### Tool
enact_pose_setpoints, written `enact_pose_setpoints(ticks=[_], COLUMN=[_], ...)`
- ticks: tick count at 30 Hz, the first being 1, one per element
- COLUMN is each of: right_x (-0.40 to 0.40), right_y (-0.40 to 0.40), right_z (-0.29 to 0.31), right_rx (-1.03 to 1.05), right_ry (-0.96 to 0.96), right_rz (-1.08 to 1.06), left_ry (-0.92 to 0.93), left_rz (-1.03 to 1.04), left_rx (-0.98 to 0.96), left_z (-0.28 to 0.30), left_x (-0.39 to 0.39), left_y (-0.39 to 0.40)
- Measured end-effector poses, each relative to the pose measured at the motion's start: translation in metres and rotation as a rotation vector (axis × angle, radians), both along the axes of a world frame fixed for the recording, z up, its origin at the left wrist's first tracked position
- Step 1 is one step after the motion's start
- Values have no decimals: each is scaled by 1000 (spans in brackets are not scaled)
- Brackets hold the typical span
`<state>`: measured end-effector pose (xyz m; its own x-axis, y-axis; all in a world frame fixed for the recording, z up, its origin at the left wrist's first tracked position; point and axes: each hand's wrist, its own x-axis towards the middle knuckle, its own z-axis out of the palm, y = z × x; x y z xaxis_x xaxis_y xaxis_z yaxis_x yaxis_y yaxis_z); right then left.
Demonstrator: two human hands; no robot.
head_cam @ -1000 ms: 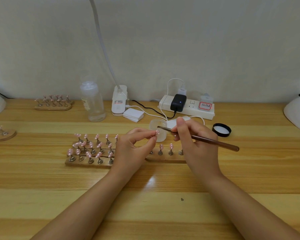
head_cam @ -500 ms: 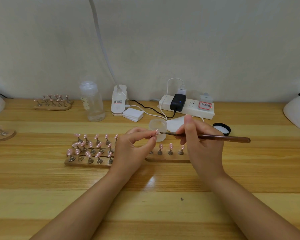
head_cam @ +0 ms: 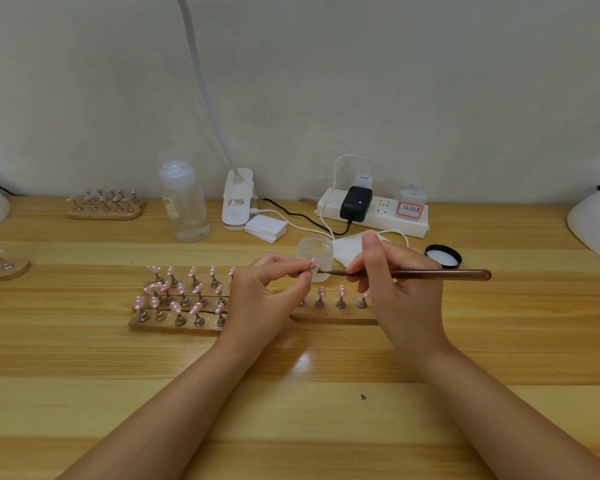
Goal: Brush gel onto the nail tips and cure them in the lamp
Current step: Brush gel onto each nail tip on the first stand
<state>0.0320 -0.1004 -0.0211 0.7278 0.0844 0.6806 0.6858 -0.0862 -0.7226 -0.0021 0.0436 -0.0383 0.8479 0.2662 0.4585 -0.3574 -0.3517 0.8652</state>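
Note:
My left hand pinches a small stand with a pink nail tip between thumb and forefinger, lifted above the table. My right hand grips a brown brush lying nearly level, its bristle end touching the nail tip. Just behind them stands a small frosted gel jar, open. A wooden holder with several pink tips sits to the left of my left hand. A second wooden holder with a few tips lies under my right hand. A white curing lamp shows at the right edge.
The jar's black lid lies right of my right hand. At the back stand a clear bottle, a desk lamp base, white pads and a power strip with cables. More tip holders sit far left.
The brush has swung from a slant to nearly level and its tip has come to the nail tip in my left hand. My left hand has stayed put.

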Motion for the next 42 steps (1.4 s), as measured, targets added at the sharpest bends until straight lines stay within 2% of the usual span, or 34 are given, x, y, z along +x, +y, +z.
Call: enact_pose_setpoints(ticks=[5, 11, 18, 27, 34, 42], right_x=[-3, -4, -3, -5, -3, -5], right_y=[1, 2, 4, 2, 4, 3], right_z=[3, 4, 1, 3, 2, 3], right_rx=[79, 83, -28, 92, -8, 64], right_ry=[21, 60, 83, 97, 86, 107], right_rz=[25, 60, 37, 16, 35, 46], left_ry=[-4, -13, -15, 2, 10, 17], left_rz=[2, 5, -1, 6, 0, 5], left_rx=[2, 15, 6, 10, 5, 11], left_z=[0, 1, 1, 0, 1, 2], left_x=[-1, -1, -1, -1, -1, -2], left_y=[0, -1, -1, -1, -2, -2])
